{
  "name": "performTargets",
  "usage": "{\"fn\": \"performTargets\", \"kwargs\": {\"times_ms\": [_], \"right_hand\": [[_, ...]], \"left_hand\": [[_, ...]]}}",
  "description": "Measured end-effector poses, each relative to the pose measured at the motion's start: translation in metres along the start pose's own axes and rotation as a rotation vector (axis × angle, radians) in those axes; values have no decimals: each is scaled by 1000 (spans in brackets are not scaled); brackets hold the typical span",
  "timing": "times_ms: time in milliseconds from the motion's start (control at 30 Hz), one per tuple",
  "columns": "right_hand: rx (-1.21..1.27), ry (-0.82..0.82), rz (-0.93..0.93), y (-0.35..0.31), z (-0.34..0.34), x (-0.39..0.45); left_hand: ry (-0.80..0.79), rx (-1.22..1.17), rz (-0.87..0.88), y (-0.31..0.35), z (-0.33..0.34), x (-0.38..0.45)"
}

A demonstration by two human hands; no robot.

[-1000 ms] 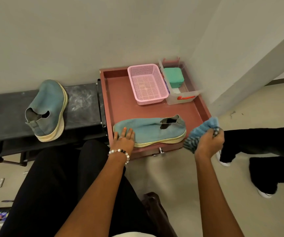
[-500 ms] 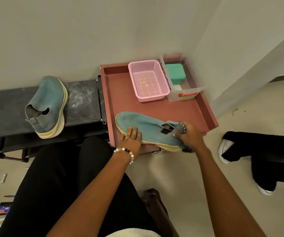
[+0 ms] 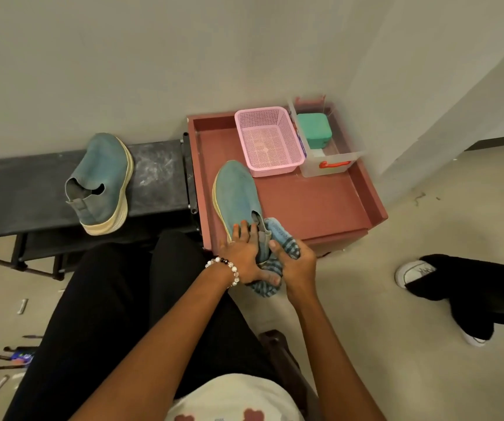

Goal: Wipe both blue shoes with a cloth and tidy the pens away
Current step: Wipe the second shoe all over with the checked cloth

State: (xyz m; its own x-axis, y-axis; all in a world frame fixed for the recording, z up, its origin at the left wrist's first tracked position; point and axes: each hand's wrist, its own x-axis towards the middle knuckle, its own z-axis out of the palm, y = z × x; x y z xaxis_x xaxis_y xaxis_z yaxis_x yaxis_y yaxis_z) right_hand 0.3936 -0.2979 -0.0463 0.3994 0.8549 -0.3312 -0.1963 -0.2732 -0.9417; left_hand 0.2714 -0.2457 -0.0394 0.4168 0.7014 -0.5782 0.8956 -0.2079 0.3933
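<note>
Seated person, head view. The left hand (image 3: 242, 259), wearing a bracelet (image 3: 225, 266) of pale and dark round beads, lies over the heel end of a blue shoe (image 3: 237, 198): fingers spread and nearly straight across the soft, felt-like upper beside the ankle opening, thumb reaching under toward the cloth. The shoe extends away from this hand, toe rounded, its thin yellowish sole edge showing along the left side, and rests on the floor of a shallow, rectangular red-brown tray (image 3: 320, 205). The right hand (image 3: 294, 264) is curled round a blue cloth (image 3: 278, 235) with darker stripes and a nubbly, towel-like weave, bunched against the heel; cloth spills beyond and below the fingers. Beyond both hands, at the tray's far end, stand a pink plastic basket (image 3: 270, 141) with perforated mesh walls, touching the shoe's toe, and just right of it a clear plastic box (image 3: 329, 164) with a red handle holding a rounded green case (image 3: 314, 130). Well to the left of the left hand, the second blue shoe (image 3: 102, 183), thick pale sole, tilts on its side upon a scuffed black bench (image 3: 156, 174). Near the person's left leg, slim pens (image 3: 4, 357) lie scattered on the floor.
</note>
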Motion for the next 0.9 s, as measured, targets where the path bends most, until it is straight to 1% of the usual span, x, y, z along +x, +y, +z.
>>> {"fn": "performTargets", "kwargs": {"times_ms": [33, 67, 167, 200, 233, 333, 467, 533, 600, 667, 767, 833, 900], "right_hand": [[-9, 25, 11, 1, -1, -1], [-34, 85, 11, 1, -2, 0], [-124, 437, 7, -3, -14, 5], [-145, 510, 0, -6, -20, 7], [-171, 529, -11, -8, -26, 10], [-214, 483, -7, -11, -42, 15], [-184, 501, 18, -9, -53, 17], [-177, 473, 17, -11, -55, 18], [-173, 408, -7, -16, -53, 19], [-158, 341, -49, -23, -47, 18], [-127, 252, -117, -40, -32, 16], [-120, 196, -173, -53, -22, 13], [-121, 170, -234, -65, -15, 9]], "left_hand": [[-2, 22, -24, 1, 2, -1], [0, 36, -52, 3, 4, 0], [64, 44, -133, 13, 12, 3], [94, 47, -153, 16, 14, 4], [114, 48, -171, 19, 16, 5], [189, 31, -213, 25, 19, 8], [276, -55, -195, 23, 13, 9], [376, -229, -171, 19, 3, 2], [518, -491, -169, 11, -11, -15], [593, -727, -159, 1, -24, -37], [593, -1049, -71, -11, -41, -68], [530, -1147, 12, -17, -50, -85], [429, -1220, 98, -23, -58, -97]]}}
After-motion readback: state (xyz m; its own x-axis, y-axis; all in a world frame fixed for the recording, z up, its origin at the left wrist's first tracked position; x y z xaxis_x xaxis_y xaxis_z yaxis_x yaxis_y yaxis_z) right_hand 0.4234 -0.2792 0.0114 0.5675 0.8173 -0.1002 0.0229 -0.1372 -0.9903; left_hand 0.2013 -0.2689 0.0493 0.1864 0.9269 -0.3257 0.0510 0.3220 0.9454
